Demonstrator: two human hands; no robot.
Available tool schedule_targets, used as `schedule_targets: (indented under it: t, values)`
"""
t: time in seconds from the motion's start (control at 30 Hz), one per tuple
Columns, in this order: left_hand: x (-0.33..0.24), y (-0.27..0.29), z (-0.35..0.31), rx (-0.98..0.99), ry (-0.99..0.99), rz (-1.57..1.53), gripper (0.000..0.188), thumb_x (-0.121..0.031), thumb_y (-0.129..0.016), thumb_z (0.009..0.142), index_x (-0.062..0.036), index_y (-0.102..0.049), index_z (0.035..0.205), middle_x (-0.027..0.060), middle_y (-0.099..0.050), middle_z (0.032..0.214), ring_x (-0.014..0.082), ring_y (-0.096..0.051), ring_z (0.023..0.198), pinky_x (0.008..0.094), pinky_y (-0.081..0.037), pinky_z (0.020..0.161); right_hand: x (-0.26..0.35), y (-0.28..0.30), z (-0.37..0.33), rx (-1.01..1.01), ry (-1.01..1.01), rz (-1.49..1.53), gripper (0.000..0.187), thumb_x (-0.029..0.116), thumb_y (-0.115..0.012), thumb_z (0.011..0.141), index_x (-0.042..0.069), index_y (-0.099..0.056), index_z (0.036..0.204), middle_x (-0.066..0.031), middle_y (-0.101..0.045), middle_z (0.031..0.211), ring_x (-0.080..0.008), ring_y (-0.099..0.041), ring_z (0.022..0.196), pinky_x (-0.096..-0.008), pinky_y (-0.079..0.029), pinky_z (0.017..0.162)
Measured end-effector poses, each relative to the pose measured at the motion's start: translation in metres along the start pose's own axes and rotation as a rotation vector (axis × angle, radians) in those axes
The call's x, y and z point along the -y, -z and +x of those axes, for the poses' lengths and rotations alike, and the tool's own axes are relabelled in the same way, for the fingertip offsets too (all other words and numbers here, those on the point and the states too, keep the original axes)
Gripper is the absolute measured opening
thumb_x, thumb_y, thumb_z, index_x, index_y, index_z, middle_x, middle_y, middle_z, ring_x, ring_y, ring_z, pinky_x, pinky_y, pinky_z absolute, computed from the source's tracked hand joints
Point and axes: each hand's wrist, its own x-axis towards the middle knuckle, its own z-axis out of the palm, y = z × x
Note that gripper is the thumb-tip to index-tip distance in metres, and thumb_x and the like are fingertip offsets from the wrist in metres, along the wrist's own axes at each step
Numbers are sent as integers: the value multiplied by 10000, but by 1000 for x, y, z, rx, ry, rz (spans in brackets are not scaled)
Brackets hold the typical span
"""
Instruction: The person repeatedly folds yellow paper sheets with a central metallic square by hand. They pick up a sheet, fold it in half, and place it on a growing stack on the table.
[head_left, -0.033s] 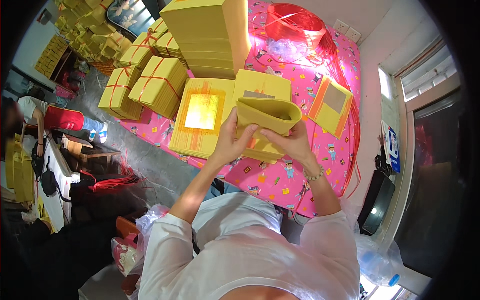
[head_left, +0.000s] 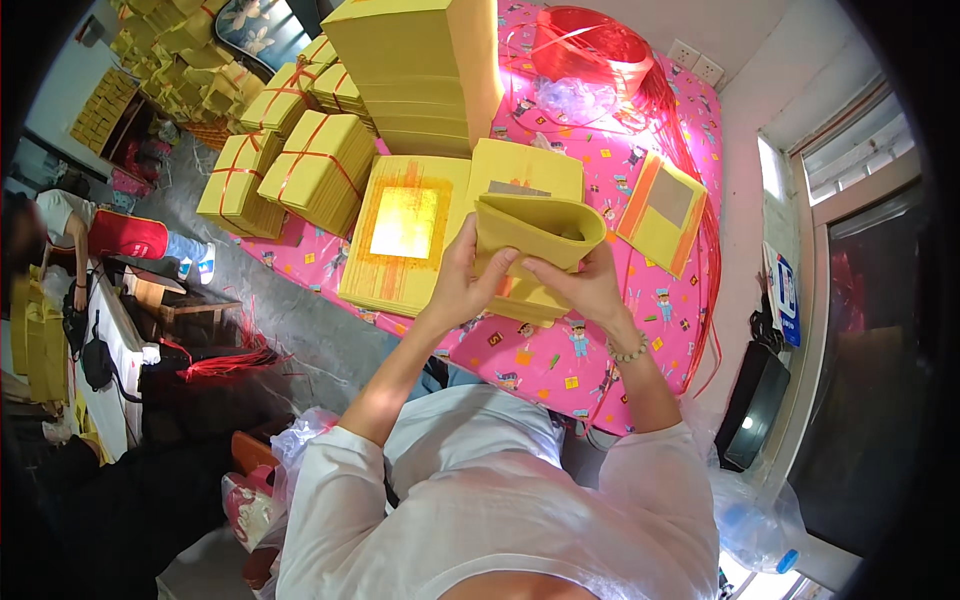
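Note:
Between both hands, a thin wad of yellow paper [head_left: 535, 232] is bent over into a loop that opens toward the right. My left hand [head_left: 468, 272] grips its left side, thumb pressed on the near face. The right end is held by my right hand [head_left: 588, 285], its thumb close to the other one; a beaded bracelet circles that wrist. Beneath the wad lies a stack of yellow paper [head_left: 528, 160], partly hidden, with a grey patch on top. Just left of it rests a second stack [head_left: 455, 185] bearing a bright gold square with an orange-stained border.
Tall yellow stacks [head_left: 405, 75] and red-tied bundles [head_left: 315, 160] stand at the back left of the pink patterned tablecloth [head_left: 530, 375]. To the right lie a loose yellow sheet [head_left: 662, 212] and red strapping [head_left: 600, 50]. Another person [head_left: 70, 220] bends at the far left.

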Motion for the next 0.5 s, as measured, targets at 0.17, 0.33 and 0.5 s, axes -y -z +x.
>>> schedule_targets:
  t: [0.17, 0.33, 0.5]
  values:
    - [7, -7, -1, -43, -14, -61, 328, -102, -580, 950, 13, -450, 1229, 95, -597, 1101, 145, -555, 1043, 301, -450, 897, -5, -2, -1, 0, -37, 11, 404, 77, -756, 811, 11, -604, 1180, -50, -673, 1069, -107, -628, 974, -269, -512, 847]
    - [9, -9, 3, -62, 10, -90, 299, -81, -560, 955, 8, -450, 1218, 97, -587, 1117, 142, -545, 1062, 299, -441, 912, -10, 1, 3, -1, -103, 24, 369, 79, -747, 825, 7, -614, 1161, -24, -682, 983, -64, -615, 842, -227, -509, 728]
    - [6, -15, 7, -81, 9, -132, 297, -69, -562, 949, 4, -454, 1217, 94, -584, 1125, 135, -542, 1064, 294, -437, 915, -17, 2, 4, -64, -92, -7, 325, 82, -742, 831, -9, -629, 1122, -32, -684, 973, -65, -616, 832, -228, -511, 716]
